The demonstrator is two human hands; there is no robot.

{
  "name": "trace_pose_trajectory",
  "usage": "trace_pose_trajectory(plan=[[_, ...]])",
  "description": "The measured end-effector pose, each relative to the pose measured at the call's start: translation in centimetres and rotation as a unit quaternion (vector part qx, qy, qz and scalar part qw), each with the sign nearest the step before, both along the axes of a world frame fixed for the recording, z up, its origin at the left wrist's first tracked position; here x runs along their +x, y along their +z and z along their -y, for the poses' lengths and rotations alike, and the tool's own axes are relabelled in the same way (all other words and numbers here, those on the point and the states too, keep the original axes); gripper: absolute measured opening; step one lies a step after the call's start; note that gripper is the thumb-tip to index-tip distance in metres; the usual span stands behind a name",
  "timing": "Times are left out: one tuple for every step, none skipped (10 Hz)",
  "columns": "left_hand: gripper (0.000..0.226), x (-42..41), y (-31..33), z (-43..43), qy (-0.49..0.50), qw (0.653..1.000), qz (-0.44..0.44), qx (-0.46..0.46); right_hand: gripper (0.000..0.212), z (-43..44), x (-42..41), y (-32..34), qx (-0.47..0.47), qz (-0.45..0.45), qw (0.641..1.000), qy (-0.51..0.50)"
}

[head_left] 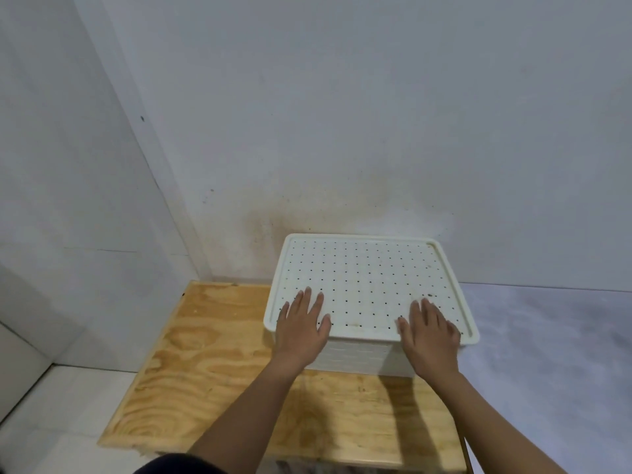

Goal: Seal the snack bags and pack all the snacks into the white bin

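Head view: two hands, left (301,328) and right (431,331), seemingly flat on one lidded white bin (369,282).

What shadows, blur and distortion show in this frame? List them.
Head view: the right forearm casts a dark shadow on the plywood tabletop; wide-angle lens bows the wall corner; the lid dots stay sharp, though the right hand looks slightly soft; lighting is even, no glare.
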State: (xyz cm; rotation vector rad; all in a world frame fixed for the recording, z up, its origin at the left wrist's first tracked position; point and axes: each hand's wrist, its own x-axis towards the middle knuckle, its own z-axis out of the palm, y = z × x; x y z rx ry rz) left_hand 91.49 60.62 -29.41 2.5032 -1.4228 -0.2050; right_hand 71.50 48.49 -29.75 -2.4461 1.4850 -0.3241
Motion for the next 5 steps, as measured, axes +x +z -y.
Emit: trace_pose_trajectory(plan=[[0.055, 0.2, 0.2, 0.0, -0.010, 1.000, -0.007, 0.009, 0.096, -0.1, -0.3, 0.5, 0.024, -0.019, 0.999, 0.018], [0.055, 0.2, 0.2, -0.2, -0.013, 1.000, -0.003, 0.015, 0.099, -0.2, -0.3, 0.7, 0.036, -0.035, 0.999, 0.018], [0.055, 0.2, -0.2, -0.3, -0.014, 1.000, 0.007, 0.009, 0.112, -0.7, -0.4, 0.8, 0.036, -0.046, 0.998, 0.028], [0.055, 0.4, -0.3, -0.2, -0.010, 1.000, -0.001, -0.016, 0.118, -0.3, -0.2, 1.1, 0.035, -0.041, 0.999, 0.003], [0.056, 1.3, -3.3, 0.8, -0.041, 0.985, 0.093, -0.143, 0.106, 0.1, 0.5, 0.0, 0.000, -0.005, 1.000, 0.016]])
